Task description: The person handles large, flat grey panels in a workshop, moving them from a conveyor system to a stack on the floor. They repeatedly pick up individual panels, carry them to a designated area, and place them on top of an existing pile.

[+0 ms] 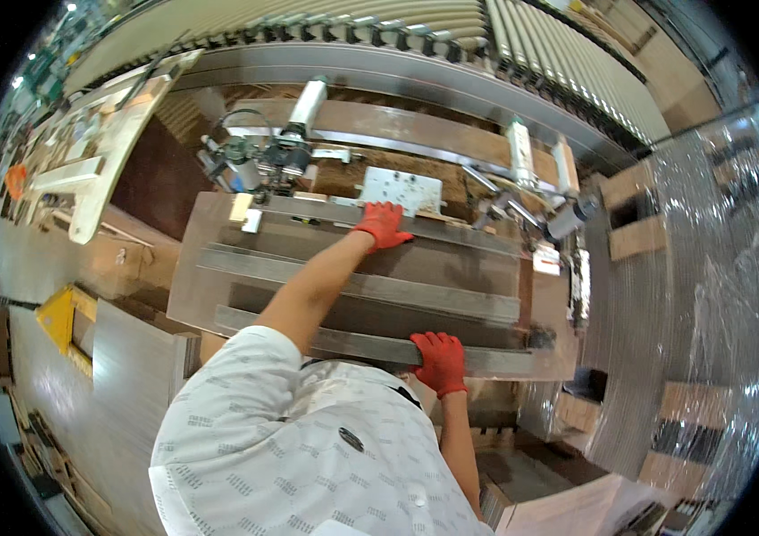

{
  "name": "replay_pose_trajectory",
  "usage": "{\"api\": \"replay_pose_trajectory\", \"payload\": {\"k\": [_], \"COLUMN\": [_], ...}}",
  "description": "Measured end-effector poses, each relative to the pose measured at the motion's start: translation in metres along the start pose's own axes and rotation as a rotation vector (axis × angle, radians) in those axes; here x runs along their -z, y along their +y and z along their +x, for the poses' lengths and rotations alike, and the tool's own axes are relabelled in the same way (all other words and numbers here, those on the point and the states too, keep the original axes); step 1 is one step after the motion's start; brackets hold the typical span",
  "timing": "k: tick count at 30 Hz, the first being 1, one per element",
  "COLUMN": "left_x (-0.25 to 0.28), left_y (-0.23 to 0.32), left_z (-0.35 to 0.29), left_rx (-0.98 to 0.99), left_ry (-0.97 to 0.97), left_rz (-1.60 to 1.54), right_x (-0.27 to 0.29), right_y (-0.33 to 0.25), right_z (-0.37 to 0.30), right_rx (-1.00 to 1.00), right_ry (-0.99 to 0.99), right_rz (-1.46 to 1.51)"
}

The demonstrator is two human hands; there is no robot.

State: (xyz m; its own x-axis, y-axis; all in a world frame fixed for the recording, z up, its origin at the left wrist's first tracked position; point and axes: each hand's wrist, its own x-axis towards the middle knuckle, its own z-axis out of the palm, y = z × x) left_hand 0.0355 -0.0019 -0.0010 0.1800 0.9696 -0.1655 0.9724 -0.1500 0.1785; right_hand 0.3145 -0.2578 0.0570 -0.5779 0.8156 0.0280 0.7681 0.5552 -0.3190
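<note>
Three long grey wood-look strips lie crosswise on a brown worktable (451, 274). My left hand (384, 225), in a red glove, reaches out to the far strip (460, 236). It lies over that strip with its fingers stretched towards a pale metal plate (402, 189). Close to my body, my right hand (440, 362), also red-gloved, is closed over the near strip (352, 345), right of its middle. Between the two hands runs the middle strip (433, 297), which neither touches. A small dark pen-like object (306, 220) rests left of my left hand.
Machine heads (250, 165) stand at the table's far left, and a clamp-like fitting (562, 219) at its far right. Behind is a roller conveyor (567, 71). Film-wrapped stacked panels (710, 304) rise on the right. A cluttered wooden bench (93, 201) stands on the left.
</note>
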Motion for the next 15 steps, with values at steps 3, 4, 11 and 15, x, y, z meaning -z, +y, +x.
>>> {"api": "replay_pose_trajectory", "payload": {"k": [3,4,11,15], "left_x": [0.001,-0.001,0.001,0.005], "left_y": [-0.015,-0.016,-0.023,-0.031], "left_z": [-0.008,-0.011,-0.012,-0.014], "left_rx": [-0.092,-0.124,-0.169,-0.244], "left_ry": [0.045,0.073,0.062,0.085], "left_rz": [-0.024,-0.033,-0.097,-0.085], "right_x": [0.003,0.002,0.001,0.001], "right_y": [-0.001,-0.001,0.008,0.007], "right_z": [0.0,-0.003,-0.004,-0.007], "right_rx": [0.004,-0.003,-0.034,-0.035], "right_ry": [0.01,0.006,-0.106,-0.109], "right_rz": [-0.045,-0.046,-0.017,-0.014]}}
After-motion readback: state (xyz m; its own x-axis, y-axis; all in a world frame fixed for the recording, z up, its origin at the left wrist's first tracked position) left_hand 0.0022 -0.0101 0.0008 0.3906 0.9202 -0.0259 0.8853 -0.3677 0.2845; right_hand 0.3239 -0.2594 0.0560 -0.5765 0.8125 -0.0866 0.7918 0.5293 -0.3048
